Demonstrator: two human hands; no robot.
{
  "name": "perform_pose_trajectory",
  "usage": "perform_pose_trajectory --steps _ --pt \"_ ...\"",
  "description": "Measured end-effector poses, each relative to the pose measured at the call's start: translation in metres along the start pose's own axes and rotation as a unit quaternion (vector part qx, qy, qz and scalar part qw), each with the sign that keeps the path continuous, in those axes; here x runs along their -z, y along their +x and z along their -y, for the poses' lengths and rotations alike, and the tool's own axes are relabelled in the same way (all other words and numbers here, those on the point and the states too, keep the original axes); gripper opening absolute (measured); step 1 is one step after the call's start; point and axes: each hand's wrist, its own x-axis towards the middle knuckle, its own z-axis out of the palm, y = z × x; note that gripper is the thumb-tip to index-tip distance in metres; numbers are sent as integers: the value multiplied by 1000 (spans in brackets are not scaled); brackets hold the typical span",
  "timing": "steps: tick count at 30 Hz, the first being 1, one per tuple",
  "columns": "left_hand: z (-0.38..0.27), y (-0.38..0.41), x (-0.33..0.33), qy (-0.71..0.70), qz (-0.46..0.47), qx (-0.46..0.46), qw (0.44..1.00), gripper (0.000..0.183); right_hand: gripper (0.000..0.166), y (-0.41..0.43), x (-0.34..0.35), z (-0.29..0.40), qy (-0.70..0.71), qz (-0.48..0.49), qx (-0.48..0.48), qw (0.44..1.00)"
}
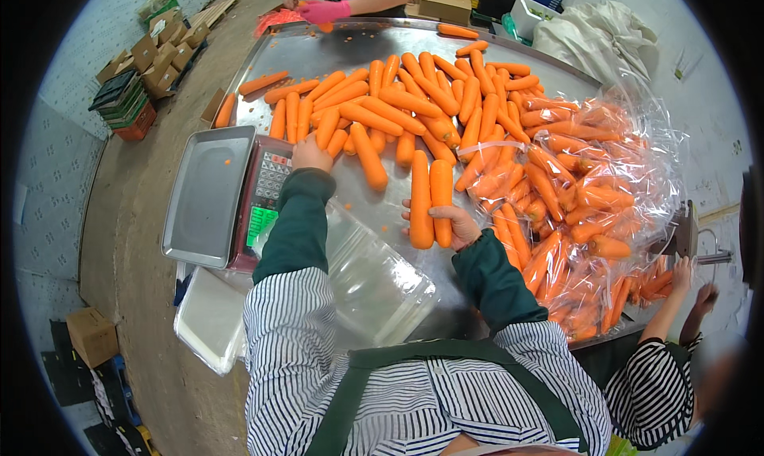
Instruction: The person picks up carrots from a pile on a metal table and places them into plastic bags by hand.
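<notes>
Two carrots (421, 208) lie side by side in my right hand (458, 224), fingers beneath them and thumb across the right one. My left hand (311, 155) grips a carrot (327, 128) at the near left of a loose carrot pile (412, 101); its fingers are partly hidden. The pile spreads over a steel table (364, 208). Left of my left hand stands a scale with a red body and a grey metal pan (206, 199). Flat clear plastic bags (376, 277) lie below, between my forearms.
Clear bags filled with carrots (573, 175) are heaped on the right. A co-worker's pink-gloved hand (325, 11) is at the far edge with a carrot. Another person's arm (668, 304) reaches in at lower right. Stacked plastic film (209, 319) sits below the scale.
</notes>
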Motion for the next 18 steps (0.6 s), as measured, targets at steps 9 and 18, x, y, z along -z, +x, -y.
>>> perform_pose_trajectory --steps 9,18 --pt "-129 -223 69 -424 86 76 898 42 46 -3 -4 -60 -2 -46 24 999" --pt "-35 -332 90 -168 129 -15 977 14 74 -105 -49 -56 -508 -142 117 841"
